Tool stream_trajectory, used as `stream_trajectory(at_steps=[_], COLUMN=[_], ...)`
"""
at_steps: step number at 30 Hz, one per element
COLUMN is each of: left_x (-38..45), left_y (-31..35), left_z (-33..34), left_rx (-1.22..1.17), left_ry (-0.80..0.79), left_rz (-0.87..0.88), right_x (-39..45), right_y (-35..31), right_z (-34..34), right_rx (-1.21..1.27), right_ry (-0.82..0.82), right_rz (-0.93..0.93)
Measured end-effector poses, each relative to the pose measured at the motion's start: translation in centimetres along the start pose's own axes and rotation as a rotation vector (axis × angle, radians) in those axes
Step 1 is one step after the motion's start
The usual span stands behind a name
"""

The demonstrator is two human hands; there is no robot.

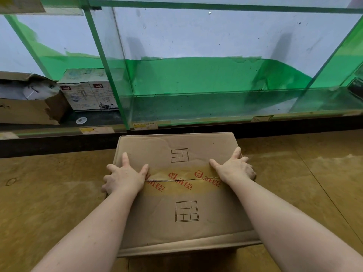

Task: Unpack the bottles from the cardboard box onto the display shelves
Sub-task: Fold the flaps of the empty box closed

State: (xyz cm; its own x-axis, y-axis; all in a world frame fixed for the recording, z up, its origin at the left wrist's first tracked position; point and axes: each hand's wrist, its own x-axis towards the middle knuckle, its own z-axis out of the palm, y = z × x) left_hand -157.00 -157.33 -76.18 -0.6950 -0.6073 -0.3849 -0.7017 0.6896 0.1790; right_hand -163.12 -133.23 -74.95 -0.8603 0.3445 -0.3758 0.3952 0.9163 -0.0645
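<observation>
A closed brown cardboard box (180, 195) stands on the floor in front of me, its top flaps joined by yellowish tape with red print. A thin dark slit runs along the taped seam. My left hand (124, 177) lies on the box's left side at the seam, thumb on top and some fingers over the left edge. At the right end of the seam my right hand (234, 166) rests on the box with spread fingers reaching to the right edge. No bottles are visible. Beyond the box stands a glass display shelf (196, 75) with a green backing.
In the left glass compartment sit a printed white carton (89, 93) and a torn cardboard box (25, 103). A dark object (356, 88) shows at the far right. Price labels (145, 125) line the shelf's front edge. Brown floor (49, 193) surrounds the box.
</observation>
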Motion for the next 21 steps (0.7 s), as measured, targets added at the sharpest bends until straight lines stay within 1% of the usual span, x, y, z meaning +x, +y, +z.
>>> stream_trajectory(at_steps=[6, 12, 16, 21], left_x=[-0.6, -1.7, -2.4, -4.0], left_y=[0.7, 3.3, 5.1, 7.4], left_z=[-0.5, -2.1, -4.1, -6.2], left_rx=[-0.047, 0.051, 0.096, 0.108], left_ry=[0.021, 0.130, 0.166, 0.150], left_rz=[-0.017, 0.037, 0.060, 0.103], right_x=[-0.3, -0.9, -1.5, -1.9], right_y=[0.2, 1.3, 1.8, 2.9], right_z=[0.1, -0.8, -2.8, -6.3], right_rx=[0.034, 0.076, 0.097, 0.090], right_ry=[0.048, 0.100, 0.137, 0.164], right_rz=[-0.007, 0.051, 0.089, 0.136])
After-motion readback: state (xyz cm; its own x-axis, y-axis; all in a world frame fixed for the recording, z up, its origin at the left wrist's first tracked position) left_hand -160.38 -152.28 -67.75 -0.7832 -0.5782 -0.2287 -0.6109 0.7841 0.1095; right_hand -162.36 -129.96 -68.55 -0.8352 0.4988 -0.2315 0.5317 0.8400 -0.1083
